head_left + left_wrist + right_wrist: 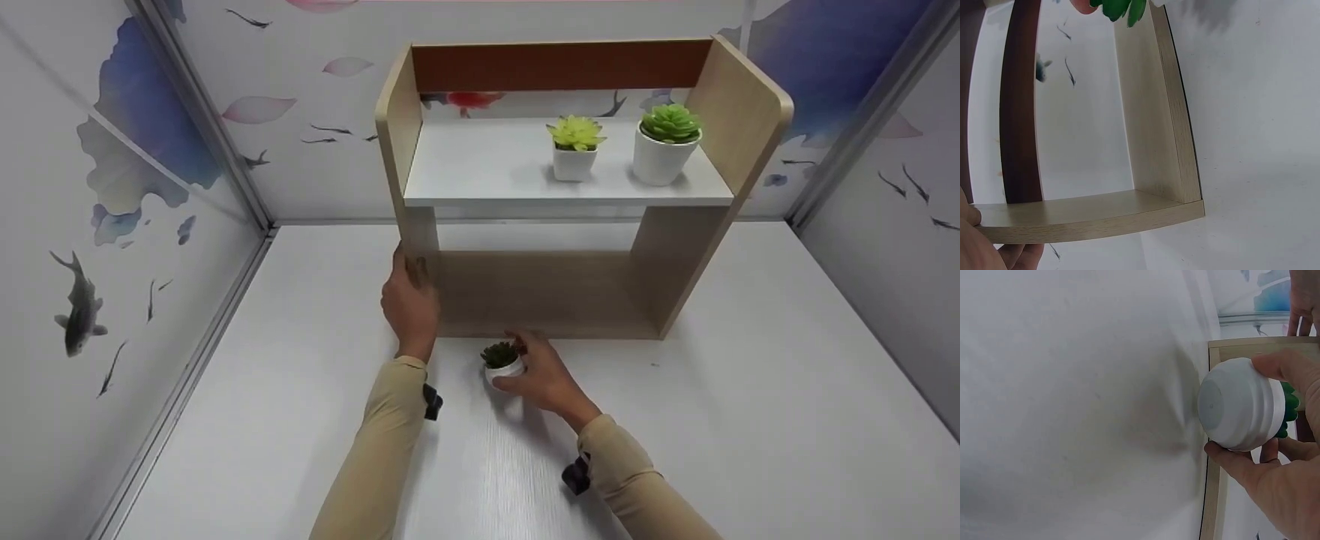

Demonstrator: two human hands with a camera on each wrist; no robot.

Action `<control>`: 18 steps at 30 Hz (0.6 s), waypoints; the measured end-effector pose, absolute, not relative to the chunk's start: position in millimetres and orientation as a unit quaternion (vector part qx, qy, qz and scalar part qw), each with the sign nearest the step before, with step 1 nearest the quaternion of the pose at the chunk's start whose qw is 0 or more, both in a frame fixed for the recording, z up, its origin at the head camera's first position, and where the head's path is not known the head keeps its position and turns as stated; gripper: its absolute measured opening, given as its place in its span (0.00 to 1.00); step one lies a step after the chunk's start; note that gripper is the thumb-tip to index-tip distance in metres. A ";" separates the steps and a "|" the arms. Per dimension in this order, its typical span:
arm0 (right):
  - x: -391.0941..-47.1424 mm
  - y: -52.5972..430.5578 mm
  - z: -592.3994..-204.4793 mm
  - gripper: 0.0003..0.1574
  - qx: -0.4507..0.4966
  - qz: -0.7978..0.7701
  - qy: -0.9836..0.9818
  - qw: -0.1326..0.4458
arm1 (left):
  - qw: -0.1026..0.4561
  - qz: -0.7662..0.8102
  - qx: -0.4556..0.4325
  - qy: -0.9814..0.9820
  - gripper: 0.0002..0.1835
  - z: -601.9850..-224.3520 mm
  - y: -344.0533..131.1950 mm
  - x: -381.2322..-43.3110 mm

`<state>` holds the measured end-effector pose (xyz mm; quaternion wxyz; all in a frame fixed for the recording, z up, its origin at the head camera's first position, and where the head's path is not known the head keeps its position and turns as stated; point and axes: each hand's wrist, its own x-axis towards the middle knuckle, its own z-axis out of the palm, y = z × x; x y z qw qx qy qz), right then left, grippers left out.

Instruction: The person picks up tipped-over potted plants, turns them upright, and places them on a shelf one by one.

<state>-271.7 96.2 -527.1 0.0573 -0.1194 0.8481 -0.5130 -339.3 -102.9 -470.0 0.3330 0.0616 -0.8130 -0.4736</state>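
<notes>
My left hand (411, 307) grips the left side panel of a small wooden shelf unit (742, 124), near its lower front edge. In the left wrist view the thumb lies on one face of the board and the fingers on the other. Just in front of the unit, my right hand (549, 376) holds a small succulent in a white pot (501, 366), thumb on one side and fingers on the other. The pot's round base (1211, 405) faces the camera in the right wrist view, held off the table.
On the unit's white upper board (480, 169) stand a yellow-green succulent in a square pot (575, 150) and a bigger green one in a round pot (666, 150). Below is a wooden bottom board (536, 296). Printed walls (315, 172) enclose the white table (780, 420).
</notes>
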 end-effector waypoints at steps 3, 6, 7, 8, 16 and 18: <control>-269.4 96.4 -527.4 0.50 -0.118 -0.511 0.849 0.060 | 0.335 -0.473 0.059 -0.813 0.22 -470.2 -102.8 -339.2; -266.2 96.9 -526.0 0.51 -0.118 -0.513 0.848 0.062 | 0.338 -0.473 0.053 -0.811 0.22 -469.4 -102.9 -338.4; -265.2 97.2 -525.8 0.51 -0.118 -0.515 0.847 0.062 | 0.340 -0.473 0.051 -0.811 0.22 -469.3 -103.1 -338.3; -264.0 97.4 -525.5 0.52 -0.118 -0.517 0.846 0.061 | 0.342 -0.473 0.050 -0.811 0.22 -469.0 -103.1 -337.9; -254.5 98.8 -528.2 0.55 -0.123 -0.501 0.856 0.040 | 0.342 -0.473 0.046 -0.810 0.23 -468.8 -103.3 -337.4; -252.2 98.3 -528.9 0.55 -0.124 -0.495 0.859 0.043 | 0.342 -0.473 0.048 -0.811 0.24 -469.5 -103.5 -337.1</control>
